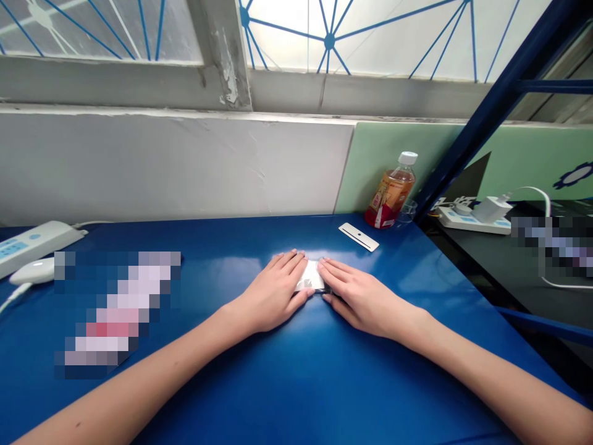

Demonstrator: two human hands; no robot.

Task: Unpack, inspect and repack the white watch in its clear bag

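Observation:
A small, flat packet (311,275), white on top with a clear, shiny wrapper and dark lower edge, lies on the blue tabletop (296,383). My left hand (278,285) covers its left end, fingers stretched over the top and thumb along the near edge. On the opposite end, my right hand (359,293) has its fingertips over the packet and its thumb at the near corner. Both hands grip it between them, and their fingers hide its ends. Beyond my right hand rests a white strip (359,237) with a dark slit and a small hole.
A drink bottle (391,190) with a white cap stands at the back right by a blue metal post (482,117). On the left are a white power strip (37,244), a white charger with cable (34,272) and a blurred-out object (123,306). A wall closes the far side.

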